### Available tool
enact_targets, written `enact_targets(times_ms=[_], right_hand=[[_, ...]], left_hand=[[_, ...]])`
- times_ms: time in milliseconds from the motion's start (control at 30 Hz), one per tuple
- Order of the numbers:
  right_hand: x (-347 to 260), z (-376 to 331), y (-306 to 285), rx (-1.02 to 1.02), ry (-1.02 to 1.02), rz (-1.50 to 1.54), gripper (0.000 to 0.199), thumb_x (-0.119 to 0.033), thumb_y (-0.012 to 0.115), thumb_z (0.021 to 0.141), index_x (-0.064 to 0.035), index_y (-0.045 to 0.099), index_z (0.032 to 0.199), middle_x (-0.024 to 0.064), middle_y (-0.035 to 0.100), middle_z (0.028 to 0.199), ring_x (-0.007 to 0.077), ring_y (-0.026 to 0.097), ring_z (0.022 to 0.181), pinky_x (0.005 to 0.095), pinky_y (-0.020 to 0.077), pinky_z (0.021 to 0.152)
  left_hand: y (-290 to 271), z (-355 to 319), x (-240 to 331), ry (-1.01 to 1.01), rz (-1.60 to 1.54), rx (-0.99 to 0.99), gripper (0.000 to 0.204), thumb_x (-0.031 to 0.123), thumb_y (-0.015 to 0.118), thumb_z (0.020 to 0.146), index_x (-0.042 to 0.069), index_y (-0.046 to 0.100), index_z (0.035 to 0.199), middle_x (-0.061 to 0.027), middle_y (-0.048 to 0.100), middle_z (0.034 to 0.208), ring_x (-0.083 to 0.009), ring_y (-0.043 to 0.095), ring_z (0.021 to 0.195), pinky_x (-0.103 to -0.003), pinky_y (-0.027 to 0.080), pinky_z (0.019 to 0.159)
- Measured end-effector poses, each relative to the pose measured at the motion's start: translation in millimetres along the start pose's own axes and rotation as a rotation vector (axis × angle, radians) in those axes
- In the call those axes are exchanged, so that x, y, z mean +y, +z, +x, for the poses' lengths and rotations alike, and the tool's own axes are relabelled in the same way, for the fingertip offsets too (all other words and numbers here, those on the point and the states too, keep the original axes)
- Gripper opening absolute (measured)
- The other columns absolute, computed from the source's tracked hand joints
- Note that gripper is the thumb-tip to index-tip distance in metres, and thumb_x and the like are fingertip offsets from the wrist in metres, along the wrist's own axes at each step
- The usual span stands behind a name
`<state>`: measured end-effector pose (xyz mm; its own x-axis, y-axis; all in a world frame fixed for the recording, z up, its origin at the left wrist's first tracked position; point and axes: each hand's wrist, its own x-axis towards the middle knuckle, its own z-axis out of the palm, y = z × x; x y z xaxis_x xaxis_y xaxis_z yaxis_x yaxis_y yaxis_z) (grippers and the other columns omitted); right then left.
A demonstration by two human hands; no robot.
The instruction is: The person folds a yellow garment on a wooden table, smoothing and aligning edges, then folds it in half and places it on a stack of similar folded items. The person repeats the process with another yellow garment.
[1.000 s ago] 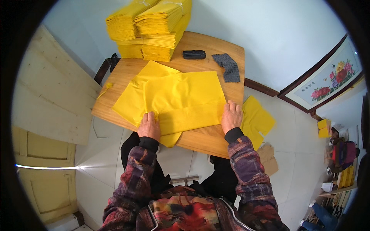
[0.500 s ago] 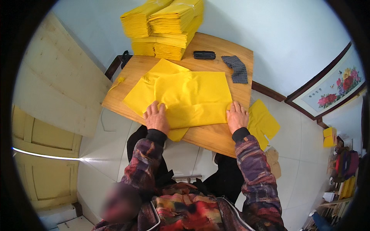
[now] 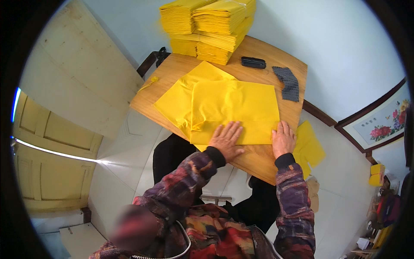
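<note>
A yellow cloth piece (image 3: 241, 97) with a folded band along its near edge lies on the wooden table, overlapping another yellow cloth (image 3: 177, 101) turned at an angle beneath it. My left hand (image 3: 226, 139) lies flat on the folded band near its middle, fingers spread. At the band's right end, my right hand (image 3: 283, 138) grips the cloth's corner, with its fingers close together and the thumb at the edge. The left end of the band is crumpled and lifts slightly.
Tall bundles of folded yellow cloth (image 3: 215, 21) stand at the table's (image 3: 254, 157) far side. Right of them lie a black roll-shaped item (image 3: 253, 62) and a dark grey cloth strip (image 3: 288, 84). Another yellow piece (image 3: 309, 146) is beyond the right edge, lower down.
My left hand has slid right along the folded band, from the cloth's left end to its middle, and its fingers have spread. My right hand stays at the right corner. The view has shifted.
</note>
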<state>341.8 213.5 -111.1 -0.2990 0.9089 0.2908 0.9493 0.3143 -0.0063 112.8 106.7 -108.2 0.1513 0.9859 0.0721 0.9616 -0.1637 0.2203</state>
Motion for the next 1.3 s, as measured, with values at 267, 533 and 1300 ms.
enact_targets(times_ms=[267, 533, 1300], right_hand=[[-3, 1, -6, -0.037, 0.026, -0.013, 0.043, -0.031, 0.062, 0.091, -0.0074, 0.058, 0.127, 0.0037, 0.050, 0.138, 0.0257, 0.047, 0.127, 0.0468, 0.0390, 0.099], [-73, -11, -36, 0.113, -0.057, 0.500, 0.052, -0.017, 0.057, 0.086, -0.0008, 0.048, 0.135, 0.0199, 0.046, 0.143, 0.0347, 0.038, 0.137, 0.0550, 0.0251, 0.112], [-29, -21, -35, -0.447, 0.117, 0.134, 0.088, -0.055, 0.054, 0.090, -0.0054, 0.018, 0.153, 0.0109, 0.011, 0.162, 0.0292, 0.008, 0.149, 0.0526, 0.0061, 0.118]], left_hand=[[-34, -48, -66, -0.216, 0.006, -0.029, 0.080, 0.051, 0.058, 0.087, 0.009, 0.030, 0.150, -0.0100, 0.024, 0.158, -0.0290, 0.021, 0.147, -0.047, 0.019, 0.118], [-24, -49, -69, -0.220, 0.008, 0.023, 0.080, 0.046, 0.060, 0.085, 0.011, 0.030, 0.150, -0.0100, 0.024, 0.159, -0.0288, 0.019, 0.148, -0.049, 0.014, 0.118], [-28, -46, -67, -0.249, 0.047, -0.031, 0.081, 0.057, 0.057, 0.086, 0.015, 0.031, 0.151, -0.0075, 0.023, 0.159, -0.0328, 0.017, 0.147, -0.051, 0.013, 0.118]])
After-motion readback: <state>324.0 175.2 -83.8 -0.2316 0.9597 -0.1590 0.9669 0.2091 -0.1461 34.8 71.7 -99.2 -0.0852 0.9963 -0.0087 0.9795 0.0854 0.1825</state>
